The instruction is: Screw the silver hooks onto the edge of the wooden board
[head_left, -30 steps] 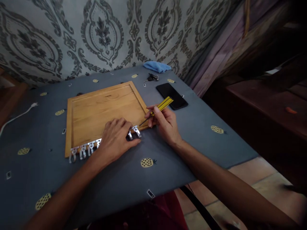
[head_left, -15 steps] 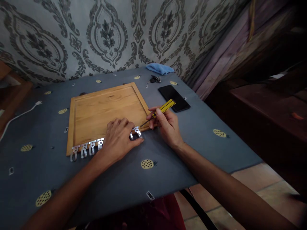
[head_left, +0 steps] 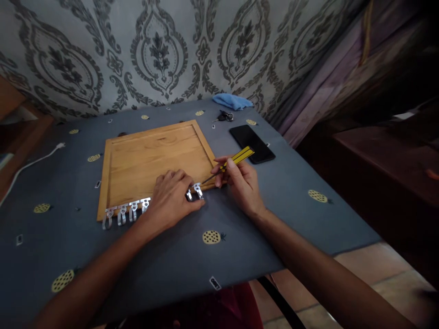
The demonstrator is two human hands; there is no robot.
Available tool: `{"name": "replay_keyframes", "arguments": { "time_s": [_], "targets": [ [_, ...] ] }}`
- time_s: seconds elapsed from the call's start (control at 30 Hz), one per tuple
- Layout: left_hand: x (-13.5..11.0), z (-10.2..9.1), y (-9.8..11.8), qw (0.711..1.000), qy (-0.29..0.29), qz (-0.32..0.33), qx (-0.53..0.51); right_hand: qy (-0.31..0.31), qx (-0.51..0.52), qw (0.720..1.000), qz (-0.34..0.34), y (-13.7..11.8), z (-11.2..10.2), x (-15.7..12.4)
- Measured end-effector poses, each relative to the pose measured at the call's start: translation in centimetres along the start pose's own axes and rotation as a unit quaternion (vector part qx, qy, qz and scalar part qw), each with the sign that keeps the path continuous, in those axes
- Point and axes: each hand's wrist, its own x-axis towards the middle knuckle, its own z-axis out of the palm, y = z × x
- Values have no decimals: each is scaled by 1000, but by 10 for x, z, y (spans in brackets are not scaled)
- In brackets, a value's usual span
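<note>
A person's view down onto a table covered in a grey-blue cloth printed with yellow pineapples [head_left: 308,214], set against grey patterned wallpaper [head_left: 161,50].

In the middle lies a square, pale wooden board with a raised rim [head_left: 151,157]. Along its near edge runs a silver metal hook strip [head_left: 125,211], its curved hooks hanging over the edge toward the viewer.

The left hand [head_left: 171,197] lies palm down on the middle of the hook strip. Its fingers are bent over the strip and press it against the wooden board, and are not closed around it.

The right hand [head_left: 242,185] pinches a slim screwdriver with a yellow-and-black handle [head_left: 238,158] like a pen. The thin shaft slants down to the left, its tip at the rightmost hook [head_left: 196,190], near the board's right corner.

The strip looks lined up and held in place, with the work going on at its right end. No screw heads can be made out, so how much of the strip is fastened cannot be told.

Further away on the right are a black phone lying flat [head_left: 252,143], a bunch of keys [head_left: 224,116] and a crumpled blue rag [head_left: 232,101]. A white cable [head_left: 30,160] trails off on the left.
</note>
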Motion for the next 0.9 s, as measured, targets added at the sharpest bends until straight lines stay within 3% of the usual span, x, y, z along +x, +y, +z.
{"name": "replay_keyframes", "arguments": {
  "time_s": [0.53,0.9],
  "targets": [
    [2,2,-7,999,-10,1,-50,10,4,1000,-29,-3,3,-3],
    [3,0,-3,999,-24,-12,-37,-26,-113,992,-40,-5,10,-4]
  ]
}}
